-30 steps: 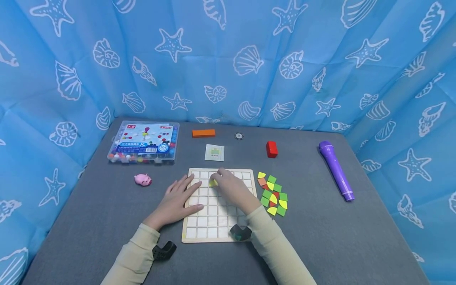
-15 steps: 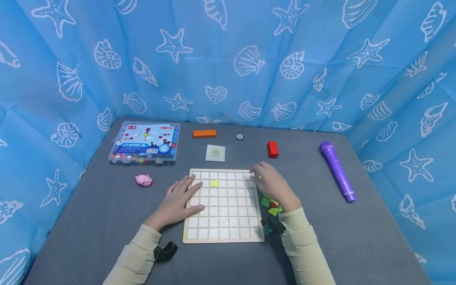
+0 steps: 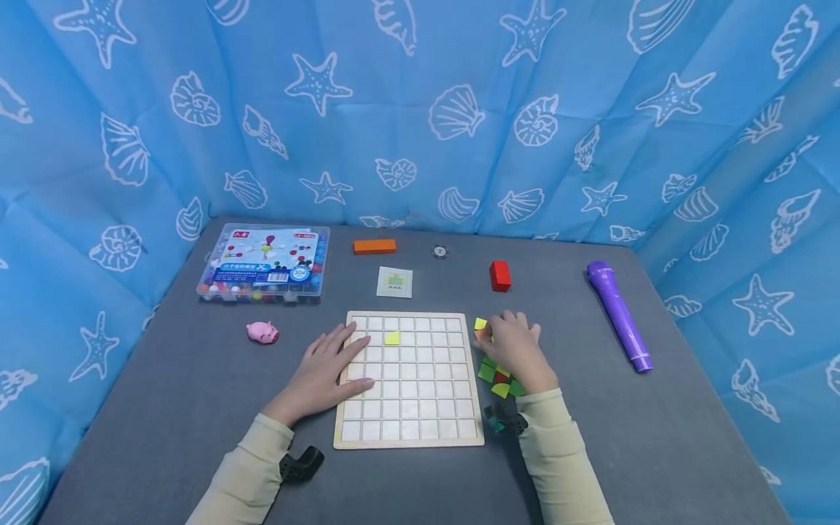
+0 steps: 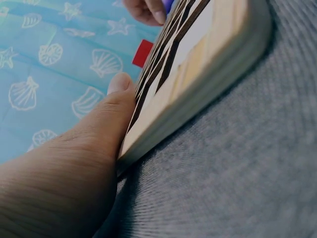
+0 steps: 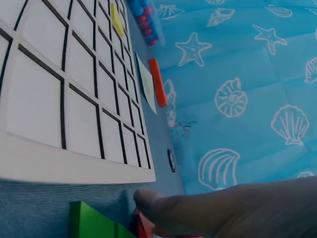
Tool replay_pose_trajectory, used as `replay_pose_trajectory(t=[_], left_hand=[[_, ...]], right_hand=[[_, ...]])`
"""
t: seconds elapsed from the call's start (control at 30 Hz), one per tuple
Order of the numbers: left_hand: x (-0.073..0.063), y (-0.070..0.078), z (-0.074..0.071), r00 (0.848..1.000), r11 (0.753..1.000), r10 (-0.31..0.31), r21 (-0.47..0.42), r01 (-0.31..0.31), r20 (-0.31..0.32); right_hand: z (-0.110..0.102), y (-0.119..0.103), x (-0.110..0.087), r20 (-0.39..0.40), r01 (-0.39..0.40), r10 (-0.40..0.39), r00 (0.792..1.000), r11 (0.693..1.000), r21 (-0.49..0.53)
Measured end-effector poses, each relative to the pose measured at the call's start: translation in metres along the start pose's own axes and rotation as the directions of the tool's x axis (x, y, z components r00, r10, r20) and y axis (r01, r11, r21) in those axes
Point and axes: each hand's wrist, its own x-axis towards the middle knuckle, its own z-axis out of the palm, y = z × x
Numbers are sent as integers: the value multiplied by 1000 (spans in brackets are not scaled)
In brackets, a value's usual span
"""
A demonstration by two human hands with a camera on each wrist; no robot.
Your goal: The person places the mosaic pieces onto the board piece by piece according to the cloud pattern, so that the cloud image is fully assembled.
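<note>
A wooden grid board with white square cells lies on the table. My left hand rests on its left side with fingers spread; in the left wrist view the thumb presses on the board's edge. One yellow tile with a rounded corner sits in a cell near the top. Right of the board, my right hand reaches over a pile of small tiles and pinches an orange tile. Beside it lie a yellow tile and green tiles; the hand hides part of the pile.
Behind the board are a pattern card, an orange block, a small round disc and a red block. A box of beads and a pink pig stand left. A purple microphone lies right.
My right hand has let go of the yellow tile in the grid cell and moved right to the tile pile, where its fingertips have come onto the orange tile. The left hand has stayed put.
</note>
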Motion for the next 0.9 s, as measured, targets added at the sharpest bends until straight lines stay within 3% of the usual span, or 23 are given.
replay_pose_trajectory(t=[0.33,0.57,0.9], left_hand=[[0,1,-1,1000,1000,-7,-21,7,1],[0,3,-4,1000,999,-6,-42,5,-23],[0,3,-1,999,1000,-5,-2,5,-54]], right_hand=[[2,-1,1,20,-44,44,999,999,5],[2,-5,1,64,7,-9,998,1000,29],[6,-3,3,27,83,-84,996,996,15]])
